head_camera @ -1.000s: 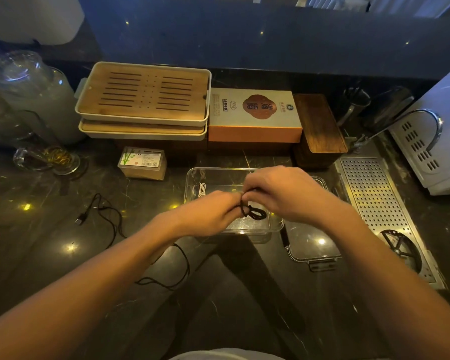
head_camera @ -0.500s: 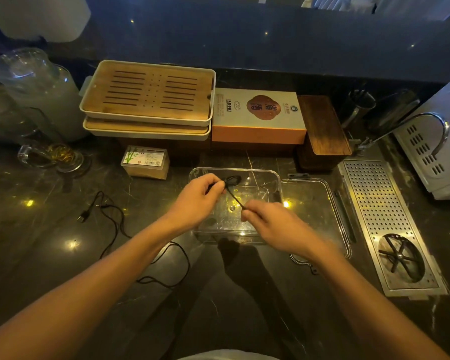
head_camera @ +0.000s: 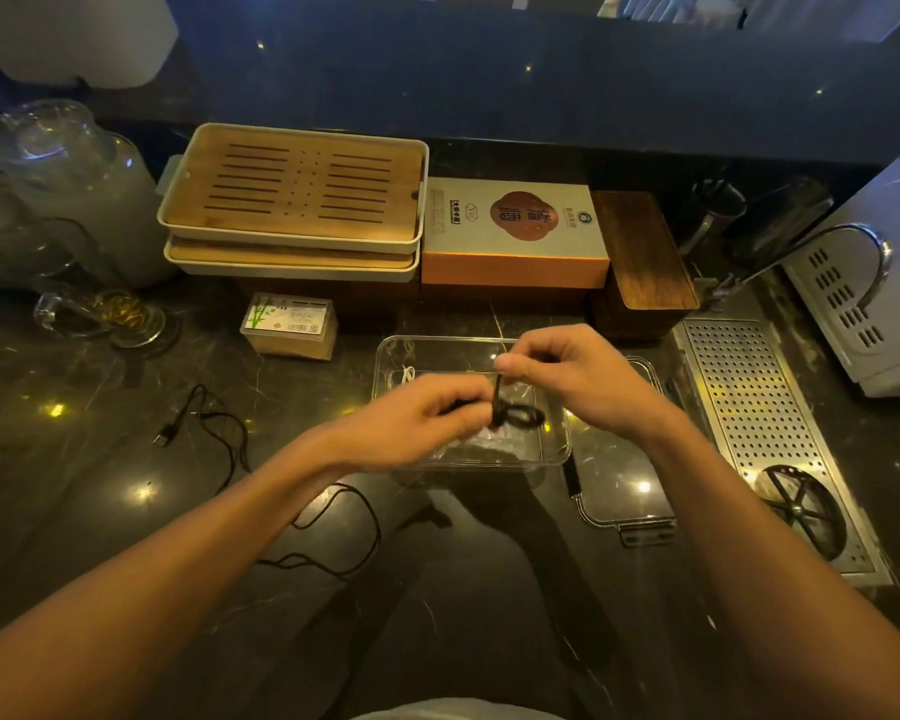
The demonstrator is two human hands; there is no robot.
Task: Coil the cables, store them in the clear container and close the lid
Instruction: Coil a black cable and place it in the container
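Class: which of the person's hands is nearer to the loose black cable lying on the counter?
Left. The left hand is just right of the loose black cable, over the clear container; the right hand is farther right.

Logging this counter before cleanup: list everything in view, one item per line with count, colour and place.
clear container: 1, transparent, centre, open
white cable: 1, white, inside container
coiled cable: 1, black, held over container
loose cable: 1, black, counter left
lid: 1, clear, right of container
wooden trays: 2, tan, stacked, rear left
gift box: 1, grey and orange, rear centre
wooden box: 1, dark brown, rear right
small box: 1, tan, before trays
drain grate: 1, steel, right
glass jar: 1, clear, far left
left hand: 1, pinching coil
right hand: 1, pinching cable end
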